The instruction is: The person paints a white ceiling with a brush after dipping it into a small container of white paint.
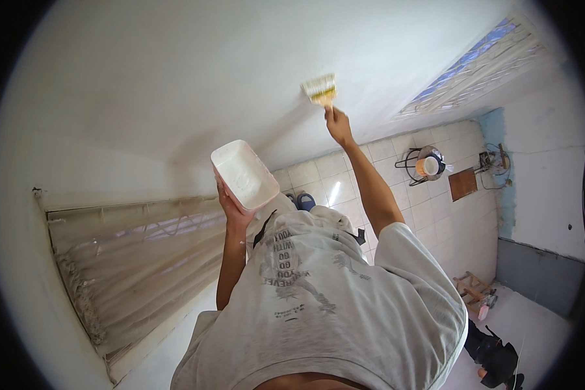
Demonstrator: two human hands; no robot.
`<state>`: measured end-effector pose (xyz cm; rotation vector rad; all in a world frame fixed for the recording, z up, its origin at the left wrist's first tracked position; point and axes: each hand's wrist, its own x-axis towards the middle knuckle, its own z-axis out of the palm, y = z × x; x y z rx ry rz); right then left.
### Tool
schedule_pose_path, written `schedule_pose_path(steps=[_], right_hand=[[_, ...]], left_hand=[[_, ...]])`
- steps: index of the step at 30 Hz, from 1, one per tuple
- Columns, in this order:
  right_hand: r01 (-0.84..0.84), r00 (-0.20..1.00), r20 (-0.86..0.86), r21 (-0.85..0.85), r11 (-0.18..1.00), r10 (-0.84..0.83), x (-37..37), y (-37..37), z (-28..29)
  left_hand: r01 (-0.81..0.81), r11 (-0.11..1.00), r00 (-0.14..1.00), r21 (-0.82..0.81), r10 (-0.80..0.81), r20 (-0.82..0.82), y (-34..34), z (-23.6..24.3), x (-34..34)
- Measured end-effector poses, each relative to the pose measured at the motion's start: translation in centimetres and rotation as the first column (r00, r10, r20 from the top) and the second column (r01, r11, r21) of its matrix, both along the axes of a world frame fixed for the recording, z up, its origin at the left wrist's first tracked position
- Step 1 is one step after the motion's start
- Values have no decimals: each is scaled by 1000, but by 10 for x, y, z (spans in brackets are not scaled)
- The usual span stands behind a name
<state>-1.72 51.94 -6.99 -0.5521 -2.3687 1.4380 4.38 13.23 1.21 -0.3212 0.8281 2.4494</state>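
Observation:
My right hand (pixel 337 123) grips the handle of a wide paintbrush (pixel 319 88), whose pale bristles, yellow near the base, are at the white wall (pixel 234 71). Below and left of it, my left hand (pixel 233 205) holds a pale pink rectangular tub (pixel 244 174) from the side and underneath, with white paint in it. The tub is tilted toward the camera and casts a shadow on the wall.
A curtained window (pixel 136 266) is at left, a barred window (pixel 471 65) upper right. On the tiled floor (pixel 422 221) stand a stool (pixel 406 166) with a bucket (pixel 429 166), a brown board (pixel 463 184) and a wooden stand (pixel 473 292). Dark items (pixel 497 357) lie lower right.

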Motion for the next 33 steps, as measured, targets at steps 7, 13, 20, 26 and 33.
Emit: schedule_pose_path(steps=[7, 13, 20, 26, 33], right_hand=[[270, 828, 558, -303, 914, -60, 31, 22, -132], [69, 991, 130, -489, 869, -5, -11, 11, 39], [-91, 992, -112, -309, 947, 59, 36, 10, 268], [-81, 954, -299, -255, 964, 1, 8, 7, 259], [42, 964, -256, -120, 992, -72, -16, -11, 26]], left_hand=[[3, 999, 1000, 32, -4, 29, -3, 9, -4], [-77, 997, 996, 11, 77, -32, -15, 10, 9], [-37, 971, 935, -238, -50, -351, -4, 8, 13], [22, 993, 999, 114, -24, 22, 0, 11, 1], [-128, 935, 946, -330, 15, -325, -32, -5, 27]])
